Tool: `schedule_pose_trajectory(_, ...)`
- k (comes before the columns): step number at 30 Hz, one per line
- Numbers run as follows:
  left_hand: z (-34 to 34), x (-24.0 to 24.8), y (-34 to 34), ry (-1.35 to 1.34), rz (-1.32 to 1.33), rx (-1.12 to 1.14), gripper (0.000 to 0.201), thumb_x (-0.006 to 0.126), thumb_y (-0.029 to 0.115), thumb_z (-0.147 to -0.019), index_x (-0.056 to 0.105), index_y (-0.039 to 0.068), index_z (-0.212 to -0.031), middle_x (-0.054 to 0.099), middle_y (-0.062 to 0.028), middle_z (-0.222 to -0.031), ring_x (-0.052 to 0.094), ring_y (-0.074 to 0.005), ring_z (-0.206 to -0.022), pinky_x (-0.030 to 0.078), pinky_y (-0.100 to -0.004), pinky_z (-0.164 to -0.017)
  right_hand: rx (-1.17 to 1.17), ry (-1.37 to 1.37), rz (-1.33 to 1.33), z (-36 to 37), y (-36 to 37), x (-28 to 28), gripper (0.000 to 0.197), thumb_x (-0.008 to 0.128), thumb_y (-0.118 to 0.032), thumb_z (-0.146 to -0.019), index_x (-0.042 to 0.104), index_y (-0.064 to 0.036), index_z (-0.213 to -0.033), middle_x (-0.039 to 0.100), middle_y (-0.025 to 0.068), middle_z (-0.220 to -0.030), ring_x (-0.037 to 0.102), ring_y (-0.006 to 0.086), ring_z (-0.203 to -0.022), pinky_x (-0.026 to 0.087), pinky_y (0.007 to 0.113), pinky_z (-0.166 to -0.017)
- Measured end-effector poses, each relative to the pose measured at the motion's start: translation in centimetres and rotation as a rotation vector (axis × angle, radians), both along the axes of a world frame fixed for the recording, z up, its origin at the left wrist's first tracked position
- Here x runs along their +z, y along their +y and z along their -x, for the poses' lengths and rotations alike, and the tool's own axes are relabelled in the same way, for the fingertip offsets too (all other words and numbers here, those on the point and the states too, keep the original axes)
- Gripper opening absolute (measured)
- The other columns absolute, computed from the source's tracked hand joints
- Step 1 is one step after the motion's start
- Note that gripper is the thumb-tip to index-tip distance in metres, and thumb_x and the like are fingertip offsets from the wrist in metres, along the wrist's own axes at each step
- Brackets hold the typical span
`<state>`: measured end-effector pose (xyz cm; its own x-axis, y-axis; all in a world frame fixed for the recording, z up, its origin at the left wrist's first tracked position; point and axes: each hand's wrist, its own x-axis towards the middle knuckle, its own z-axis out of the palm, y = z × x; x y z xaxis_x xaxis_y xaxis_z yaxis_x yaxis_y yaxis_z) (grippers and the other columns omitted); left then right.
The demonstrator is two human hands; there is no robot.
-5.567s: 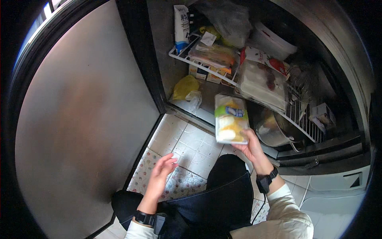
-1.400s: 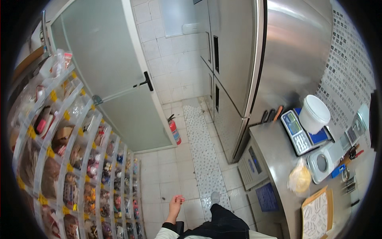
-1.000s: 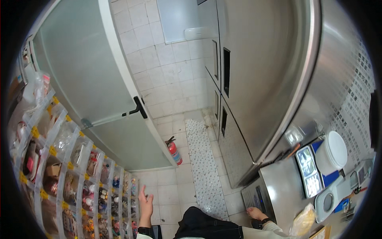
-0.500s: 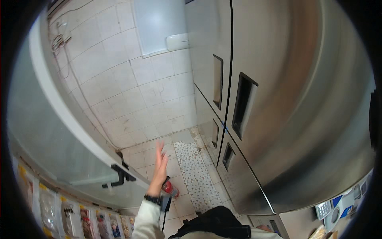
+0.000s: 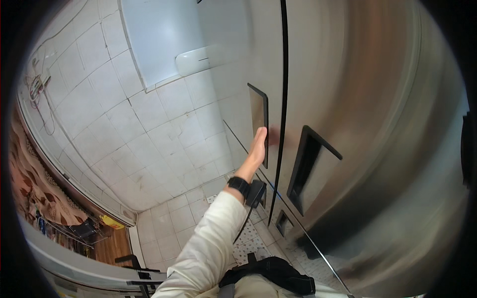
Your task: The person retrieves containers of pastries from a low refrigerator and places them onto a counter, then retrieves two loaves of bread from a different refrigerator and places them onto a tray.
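Note:
My left hand [image 5: 256,147] is stretched up and forward, fingers straight and close together, holding nothing. Its fingertips rest at the lower edge of a dark recessed handle [image 5: 259,115] on a tall stainless steel fridge door [image 5: 266,59]. A black watch [image 5: 239,185] sits on that wrist above a cream sleeve [image 5: 208,238]. My right hand is out of sight.
A second steel door [image 5: 377,124] with its own recessed handle [image 5: 309,169] stands to the right, and smaller handles [image 5: 281,222] lie lower down. White tiled wall [image 5: 124,124] and floor lie left, with a patterned mat [image 5: 247,243] below and a white wall box [image 5: 198,58].
My head has swung from the shelves and counter up toward the steel fridge. My left hand has risen from near the floor view and reached the door's recessed handle.

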<state>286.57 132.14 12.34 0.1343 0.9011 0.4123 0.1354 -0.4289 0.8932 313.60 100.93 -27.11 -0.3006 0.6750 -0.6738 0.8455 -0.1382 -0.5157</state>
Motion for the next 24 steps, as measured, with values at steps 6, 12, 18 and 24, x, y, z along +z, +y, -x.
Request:
schedule_pose_trajectory(6,3.5,-5.4,0.0,-0.310,-0.069,-0.058,0.032,0.035,0.034,-0.091,0.043,0.004,-0.083,0.046,-0.0034,-0.076,0.045,-0.0173,-0.077,0.037,-0.0301,-0.070,0.104,0.105,-0.045,5.6,9.7,2.6,0.030,0.047,-0.031,-0.082,0.059,-0.0091,-0.098,0.060,0.0147,-0.095,0.056,0.0321,-0.087,0.045,0.041,-0.072)
schedule_pose_trajectory(12,23.5,-8.7,-4.5,-0.497,0.033,0.396,0.056,0.026,0.049,-0.090,0.040,0.006,-0.124,0.051,-0.0049,-0.107,0.041,-0.0087,-0.064,0.036,-0.0245,-0.054,0.188,0.148,-0.013,7.1,16.3,3.0,0.030,0.046,-0.031,-0.082,0.059,-0.0093,-0.099,0.060,0.0140,-0.097,0.056,0.0318,-0.089,0.045,0.041,-0.073)
schedule_pose_trajectory(18,34.4,-1.8,-6.0,0.066,-0.166,0.692,0.075,0.048,0.046,-0.084,0.013,0.005,-0.137,0.021,-0.0126,-0.139,0.017,-0.0241,-0.129,0.016,-0.0351,-0.103,0.162,0.064,0.034,7.5,20.8,1.1,0.030,0.046,-0.031,-0.083,0.058,-0.0094,-0.099,0.059,0.0132,-0.098,0.055,0.0314,-0.091,0.045,0.041,-0.074)
schedule_pose_trajectory(24,40.1,-2.7,3.8,-0.298,-0.230,1.091,0.070,0.061,0.028,-0.079,0.026,-0.009,-0.128,0.036,-0.0175,-0.127,0.040,-0.0244,-0.109,0.030,-0.0322,-0.095,0.018,-0.065,0.113,8.6,20.8,0.5,0.030,0.045,-0.031,-0.083,0.058,-0.0096,-0.100,0.059,0.0125,-0.100,0.055,0.0310,-0.092,0.044,0.041,-0.075)
